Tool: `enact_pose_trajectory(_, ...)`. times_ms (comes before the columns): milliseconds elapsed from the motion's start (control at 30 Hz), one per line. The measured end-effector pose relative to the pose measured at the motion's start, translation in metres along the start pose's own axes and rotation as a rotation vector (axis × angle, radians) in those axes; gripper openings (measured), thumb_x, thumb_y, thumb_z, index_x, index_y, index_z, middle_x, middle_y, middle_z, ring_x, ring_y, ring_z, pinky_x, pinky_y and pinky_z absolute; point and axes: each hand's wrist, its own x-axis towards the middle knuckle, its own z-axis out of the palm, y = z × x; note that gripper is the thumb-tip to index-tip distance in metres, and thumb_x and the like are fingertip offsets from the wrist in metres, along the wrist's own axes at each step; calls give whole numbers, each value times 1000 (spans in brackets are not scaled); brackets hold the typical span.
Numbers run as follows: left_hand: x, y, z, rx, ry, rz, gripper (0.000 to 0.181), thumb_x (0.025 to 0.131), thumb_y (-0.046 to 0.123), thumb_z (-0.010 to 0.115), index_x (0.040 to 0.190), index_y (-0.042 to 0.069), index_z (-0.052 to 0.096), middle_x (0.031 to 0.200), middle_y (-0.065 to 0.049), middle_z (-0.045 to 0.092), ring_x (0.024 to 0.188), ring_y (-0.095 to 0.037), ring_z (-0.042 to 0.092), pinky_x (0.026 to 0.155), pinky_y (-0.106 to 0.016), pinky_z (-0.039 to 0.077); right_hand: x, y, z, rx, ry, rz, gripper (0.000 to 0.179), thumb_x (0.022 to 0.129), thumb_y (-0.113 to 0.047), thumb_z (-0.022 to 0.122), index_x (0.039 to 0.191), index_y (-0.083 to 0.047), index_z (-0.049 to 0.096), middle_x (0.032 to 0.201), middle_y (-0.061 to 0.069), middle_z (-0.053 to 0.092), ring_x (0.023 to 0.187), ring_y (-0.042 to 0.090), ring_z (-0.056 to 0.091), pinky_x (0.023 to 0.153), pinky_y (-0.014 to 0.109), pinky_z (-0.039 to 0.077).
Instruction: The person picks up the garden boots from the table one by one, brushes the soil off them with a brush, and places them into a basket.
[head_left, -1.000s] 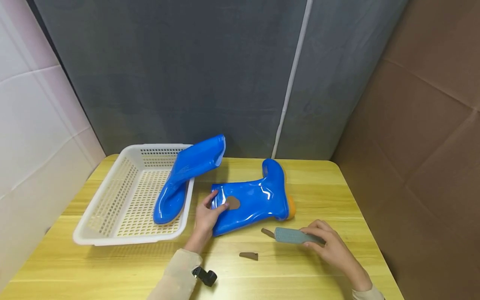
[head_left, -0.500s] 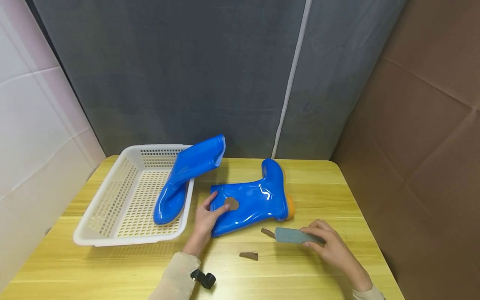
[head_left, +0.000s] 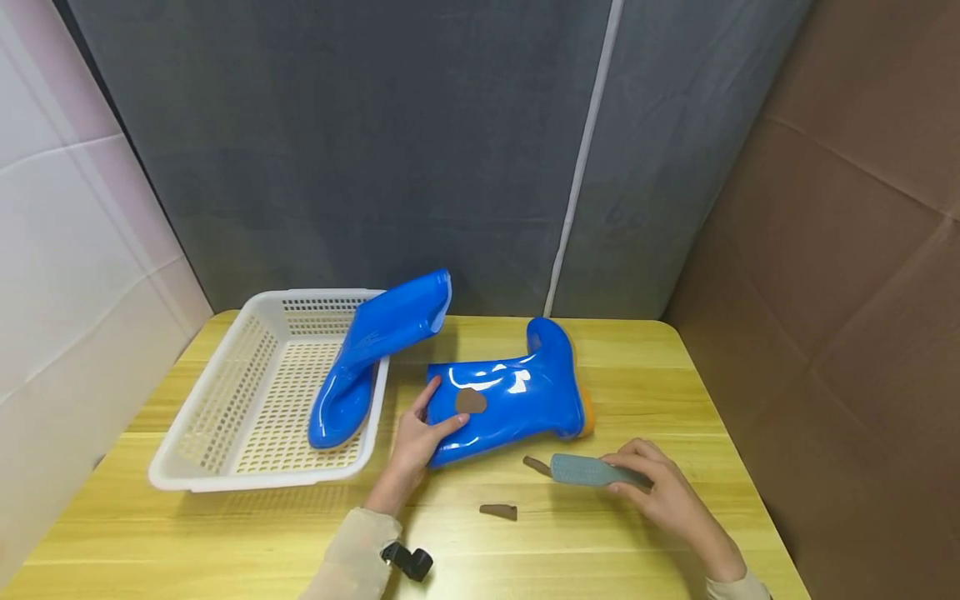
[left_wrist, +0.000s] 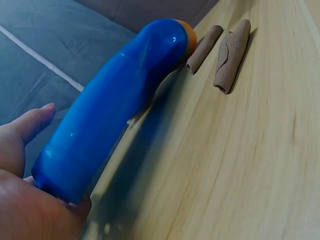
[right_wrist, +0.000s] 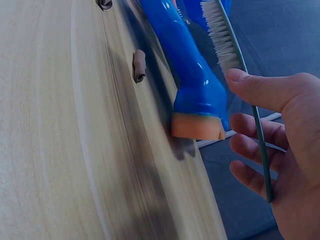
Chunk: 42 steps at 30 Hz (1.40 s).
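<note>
My left hand grips a blue rubber boot by the open end of its shaft, thumb on the upper side. The boot lies on its side, toe pointing to the back and orange sole facing right. A brown patch shows on its shaft, just above my thumb. In the left wrist view the same boot sits between thumb and fingers, with a shadow beneath it. My right hand pinches a grey-green brush by the handle, to the right of the boot. Its white bristles show in the right wrist view.
At the left stands a white perforated basket. A second blue boot leans over its right rim. Two brown rolled pieces lie on the wooden table before the boot. Walls enclose the back and sides.
The boot in my left hand has shifted slightly to the right and rolled a little. My left thumb has slid off the patch to below it. The right hand and brush stay put.
</note>
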Motion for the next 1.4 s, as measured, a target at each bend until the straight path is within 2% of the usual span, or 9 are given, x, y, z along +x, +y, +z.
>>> enact_pose_trajectory(367,-5,5,2,-88,-123,64,87,86,17,77,157,29,27,167,-14,16,153,-39,20,122,-53,25,0,1,-3,-15,1,-2,35,80,-17,80,114,-24,73,101,-12,61,91,3,53,75,22,50)
enact_pose_trajectory(500,-6,6,2,-158,-179,83,85,88,14,74,157,31,27,167,-11,17,153,-35,23,122,-49,28,0,1,-3,-17,1,-2,36,80,-16,80,114,-24,73,101,-12,61,91,4,54,75,22,50)
enact_pose_trajectory(700,-5,9,3,-282,-283,118,84,92,9,68,158,33,21,168,-6,12,154,-29,21,121,-43,29,1,0,-5,-14,-7,14,35,80,-17,80,114,-25,73,102,-12,61,92,1,53,77,22,50)
enact_pose_trajectory(867,-3,14,8,-365,-332,124,83,94,5,64,158,34,20,169,-5,7,155,-29,18,120,-41,28,1,-1,-6,-17,-8,21,36,81,-17,80,114,-25,73,102,-13,61,93,-2,51,77,22,50)
enact_pose_trajectory(1000,-3,20,14,-413,-347,132,83,94,1,61,158,34,20,169,-6,5,156,-30,15,121,-43,26,1,-1,-7,-20,-8,19,36,81,-16,80,114,-25,73,102,-13,61,93,-2,51,77,22,50)
enact_pose_trajectory(1167,0,32,21,-461,-365,177,83,94,-4,58,159,30,19,169,-6,1,157,-29,6,123,-43,20,2,-1,-8,-33,0,14,37,79,-15,80,114,-25,73,102,-14,61,93,-3,51,77,21,50)
enact_pose_trajectory(1400,6,55,31,-576,-419,194,82,95,-8,52,159,29,17,169,-3,4,156,-31,14,117,-41,30,2,-2,-10,-45,7,2,37,79,-13,80,114,-24,73,102,-13,61,93,-3,51,76,22,50)
